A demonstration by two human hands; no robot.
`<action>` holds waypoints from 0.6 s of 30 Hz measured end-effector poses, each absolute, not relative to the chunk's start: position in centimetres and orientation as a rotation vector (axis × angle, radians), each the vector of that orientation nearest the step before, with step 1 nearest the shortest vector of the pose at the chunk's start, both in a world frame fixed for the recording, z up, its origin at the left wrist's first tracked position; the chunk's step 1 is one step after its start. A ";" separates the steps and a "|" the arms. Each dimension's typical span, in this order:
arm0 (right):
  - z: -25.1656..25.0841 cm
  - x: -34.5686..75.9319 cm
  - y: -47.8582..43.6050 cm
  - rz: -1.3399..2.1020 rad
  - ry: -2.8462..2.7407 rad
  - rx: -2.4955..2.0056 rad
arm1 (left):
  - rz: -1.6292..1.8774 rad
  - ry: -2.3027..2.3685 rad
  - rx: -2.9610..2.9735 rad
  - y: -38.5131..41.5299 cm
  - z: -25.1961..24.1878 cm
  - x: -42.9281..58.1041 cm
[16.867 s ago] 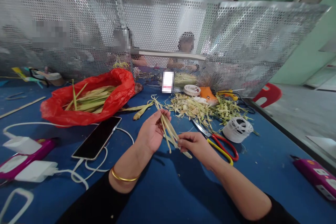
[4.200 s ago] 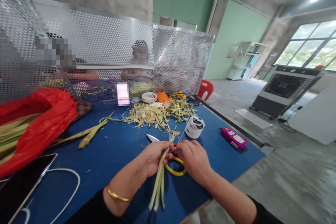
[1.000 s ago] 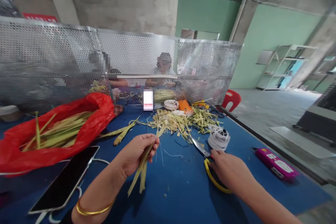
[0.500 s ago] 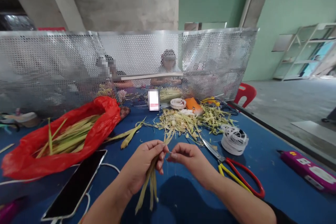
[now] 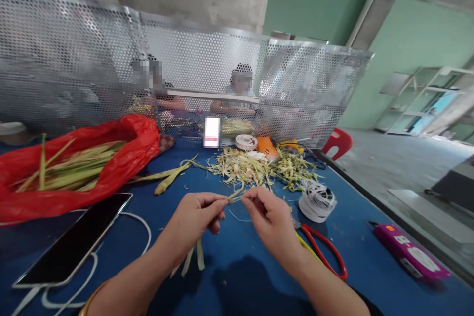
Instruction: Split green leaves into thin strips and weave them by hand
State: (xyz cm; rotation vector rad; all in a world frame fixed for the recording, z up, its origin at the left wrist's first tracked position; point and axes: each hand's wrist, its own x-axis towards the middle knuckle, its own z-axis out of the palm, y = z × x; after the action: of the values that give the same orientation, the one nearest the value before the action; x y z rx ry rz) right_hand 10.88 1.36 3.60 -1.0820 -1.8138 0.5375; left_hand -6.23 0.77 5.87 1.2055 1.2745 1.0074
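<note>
The left hand (image 5: 202, 215) gripped a bundle of leaf strips (image 5: 200, 255) between thumb and fingers; the strips' lower ends hung below the palm. The right hand (image 5: 268, 217) was set in a pinch grip on the thin upper ends of the same bundle. The bundle was thus located between and beneath the hands, above the blue table (image 5: 237, 242).

Labelling: the purple unit (image 5: 411, 253) at the right bore a large white "B" followed by a dash; the remaining characters were unclear. The orange packet (image 5: 266, 147) and the tape roll (image 5: 246, 142) carried markings too small to read. The screen of the upright phone (image 5: 212, 132) was pixelated, with a pink band near its base.

The scissors (image 5: 321, 237), red and yellow at the handles, lay partly behind the right hand, near the white ribbon spool (image 5: 317, 201). The red bag (image 5: 142, 133), at the left, contained long leaves.
</note>
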 end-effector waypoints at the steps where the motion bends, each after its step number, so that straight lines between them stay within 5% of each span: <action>1: 3.7 11.1 1.2 0.389 -1.882 -1.039 | 0.983 1.300 1.268 0.7 5.9 -6.2; 7: 4.4 11.9 0.7 -0.335 -2.139 -0.905 | 0.781 1.363 1.747 -0.2 6.1 -6.1; 18: 5.2 12.4 0.3 -0.293 -2.147 -0.844 | 0.585 1.265 1.905 -0.5 6.9 -6.1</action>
State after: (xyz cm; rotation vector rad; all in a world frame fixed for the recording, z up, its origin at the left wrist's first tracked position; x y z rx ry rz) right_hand 12.37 0.30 5.23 -0.8437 -2.1471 -0.2925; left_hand -6.11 -0.46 6.87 1.9047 1.2653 0.5854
